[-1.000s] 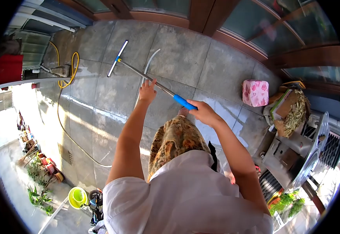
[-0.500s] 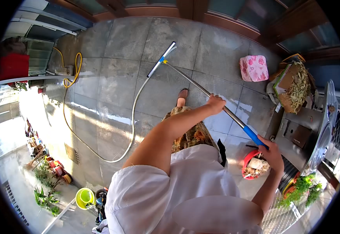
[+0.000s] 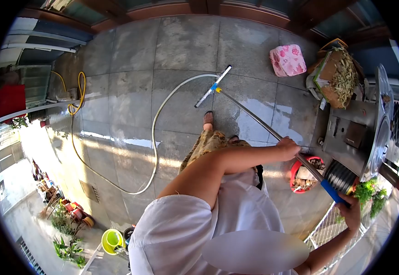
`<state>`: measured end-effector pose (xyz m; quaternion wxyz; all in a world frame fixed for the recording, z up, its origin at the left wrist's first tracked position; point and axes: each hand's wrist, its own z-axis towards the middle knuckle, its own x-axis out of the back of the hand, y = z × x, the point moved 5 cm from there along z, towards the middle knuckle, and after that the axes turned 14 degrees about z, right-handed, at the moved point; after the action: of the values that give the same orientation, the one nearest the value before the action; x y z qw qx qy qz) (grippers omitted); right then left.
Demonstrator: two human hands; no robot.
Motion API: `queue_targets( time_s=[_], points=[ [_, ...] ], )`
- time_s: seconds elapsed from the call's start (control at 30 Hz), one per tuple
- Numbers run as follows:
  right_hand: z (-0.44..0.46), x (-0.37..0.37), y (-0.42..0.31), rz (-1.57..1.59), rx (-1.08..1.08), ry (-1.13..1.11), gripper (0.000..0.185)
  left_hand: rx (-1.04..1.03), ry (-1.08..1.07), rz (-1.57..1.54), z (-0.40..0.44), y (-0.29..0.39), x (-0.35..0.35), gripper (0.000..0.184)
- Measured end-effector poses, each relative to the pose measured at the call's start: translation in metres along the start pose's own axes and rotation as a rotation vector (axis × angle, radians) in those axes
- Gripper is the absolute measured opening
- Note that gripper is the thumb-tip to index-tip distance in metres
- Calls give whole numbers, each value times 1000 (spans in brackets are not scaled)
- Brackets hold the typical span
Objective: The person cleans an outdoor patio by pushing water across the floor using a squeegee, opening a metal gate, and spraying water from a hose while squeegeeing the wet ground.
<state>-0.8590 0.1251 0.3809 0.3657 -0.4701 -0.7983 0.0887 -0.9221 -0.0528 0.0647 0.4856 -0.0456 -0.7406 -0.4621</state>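
A squeegee [image 3: 254, 117] with a long metal pole slants across the view. Its blade lies on the wet grey tiled floor [image 3: 185, 51], just beyond my sandalled foot. My left hand [image 3: 288, 149] is wrapped round the middle of the pole. At the lower right, my right hand [image 3: 349, 211] grips the blue handle at the pole's end. A pale hose [image 3: 154, 133] curves over the floor, and its far end reaches the squeegee blade. Beneath the pole, near my left hand, stands a red basin [image 3: 295, 176] with wood pieces in it.
A pink patterned stool [image 3: 287, 60] stands at the upper right beside a box of dried plant matter [image 3: 344, 75]. A metal stove-like unit [image 3: 352, 133] is at the right. Yellow hose [image 3: 81, 91] loops at the left. A yellow-green bucket [image 3: 112, 240] and potted plants [image 3: 62, 220] are lower left.
The squeegee head has swung right and come nearer to my feet. Both hands have moved right and back with the pole; my left hand has taken hold of it. The red basin has come into view.
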Motion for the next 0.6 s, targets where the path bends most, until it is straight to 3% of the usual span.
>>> queue_targets(
  time_s=[0.13,0.2,0.4,0.5,0.6],
  points=[
    [87,-84,-64,-76,23,-230,36,207,47,-26,-66,-114,15,10],
    [123,-146,-116,-298,244,-340,36,356,130,59,-115,-174,34,8],
    [188,-334,-234,-440,621,-560,31,791,261,81,-273,-341,72,10],
    [203,-440,-240,-476,677,-664,31,1032,215,239,-367,-413,64,11],
    [193,-533,-210,-560,719,-832,40,1354,99,349,-442,-427,62,18]
  ],
)
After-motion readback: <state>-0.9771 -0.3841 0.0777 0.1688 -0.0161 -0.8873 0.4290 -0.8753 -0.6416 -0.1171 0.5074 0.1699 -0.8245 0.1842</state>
